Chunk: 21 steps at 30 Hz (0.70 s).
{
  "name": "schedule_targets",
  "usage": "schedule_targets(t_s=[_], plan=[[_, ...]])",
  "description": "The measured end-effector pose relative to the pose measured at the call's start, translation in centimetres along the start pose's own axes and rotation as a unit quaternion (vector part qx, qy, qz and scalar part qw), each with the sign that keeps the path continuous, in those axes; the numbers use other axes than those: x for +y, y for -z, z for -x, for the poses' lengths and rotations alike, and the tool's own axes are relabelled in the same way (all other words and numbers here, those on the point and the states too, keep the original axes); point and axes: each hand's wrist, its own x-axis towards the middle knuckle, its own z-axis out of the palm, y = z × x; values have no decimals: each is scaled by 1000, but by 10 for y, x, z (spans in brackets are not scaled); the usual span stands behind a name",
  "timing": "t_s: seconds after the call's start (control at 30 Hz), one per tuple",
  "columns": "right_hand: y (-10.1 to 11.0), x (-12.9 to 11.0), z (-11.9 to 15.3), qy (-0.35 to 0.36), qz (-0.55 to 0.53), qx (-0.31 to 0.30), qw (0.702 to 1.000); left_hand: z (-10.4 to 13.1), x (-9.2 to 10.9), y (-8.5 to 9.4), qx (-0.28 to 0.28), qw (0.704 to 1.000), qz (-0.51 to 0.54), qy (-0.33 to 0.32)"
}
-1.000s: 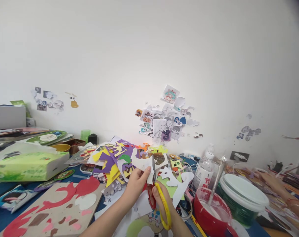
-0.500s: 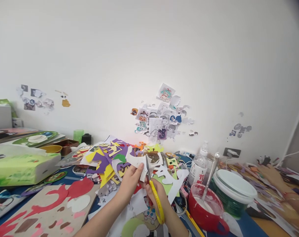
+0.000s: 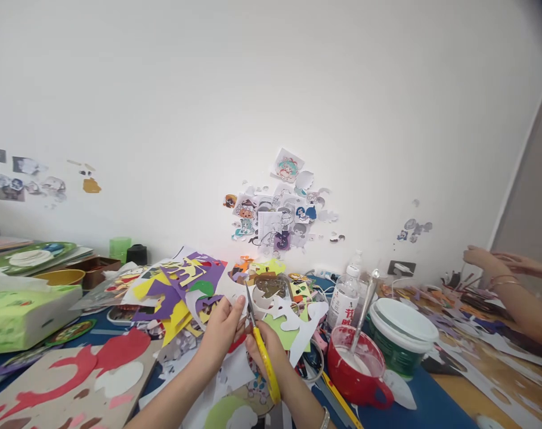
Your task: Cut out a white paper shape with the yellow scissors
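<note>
My left hand (image 3: pixel 225 326) pinches a piece of white paper (image 3: pixel 228 287) between thumb and fingers, above a heap of coloured paper scraps (image 3: pixel 166 295). Close on its right, my right hand (image 3: pixel 271 351) is closed around a pair of scissors (image 3: pixel 268 364) with yellow handles. The blades point up and away, right beside the paper; whether they touch it I cannot tell. Below the hands lie white sheets and a light green cut shape (image 3: pixel 228 412). To the left is a grey-brown board (image 3: pixel 139 381) bearing red, white, pink and brown cut-outs.
On the right stand a red mug (image 3: pixel 362 381) with a spoon (image 3: pixel 364 310) in it, a plastic bottle (image 3: pixel 344 298) and a lidded tub (image 3: pixel 400 351). A green tissue pack (image 3: pixel 29 316) sits at left. Another person's hands (image 3: pixel 498 262) show at far right. Paper pictures (image 3: pixel 277 223) hang on the wall.
The view has turned to the right, so the wall pictures and table things shift left. The other person's hands are now raised and both visible. My hands keep hold of the paper and scissors.
</note>
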Motion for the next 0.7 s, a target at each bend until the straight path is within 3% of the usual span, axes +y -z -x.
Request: schedule_targets(t_s=[0.2,0.47,0.7], plan=[[0,-6,0,-4,-15,-19,1000,-5,-13,1,7,1000,12,-14],[-1,-11,-1,-32,-26,-17,999,2,5,-2,-6,1000,-7,-17],[0,-11,0,-61,-39,-15,997,6,13,-3,38,999,-20,3]])
